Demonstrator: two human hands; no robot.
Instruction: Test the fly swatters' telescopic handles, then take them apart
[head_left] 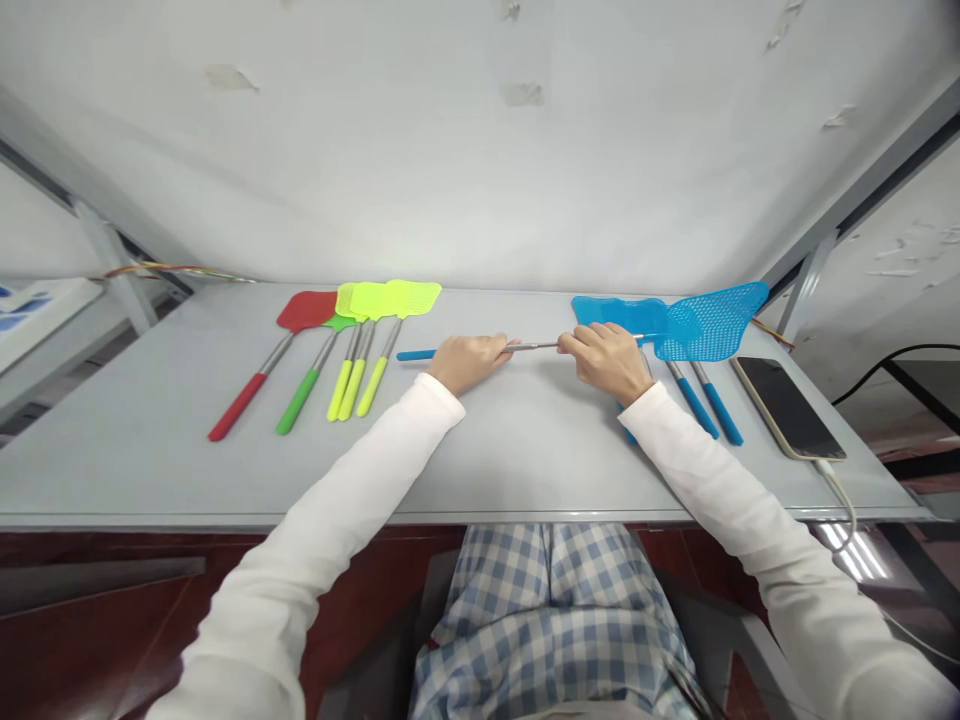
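Across the middle of the table, a blue fly swatter (712, 322) with a telescopic metal rod is held sideways in both hands. My left hand (469, 362) is closed around the rod near its blue handle, which sticks out to the left. Closer to the blue head, my right hand (609, 358) grips the rod, its fingers curled. A stretch of thin rod shows between the two hands. Under and behind the right hand lie several other blue fly swatters (694, 405), partly hidden by the hand, the sleeve and the held head.
To the left lie a red fly swatter (251, 385), a green fly swatter (300, 395) and several yellow fly swatters (373, 385). A phone (791, 405) with a charging cable (844, 495) rests at the right. The grey table (495, 470) meets a white wall behind.
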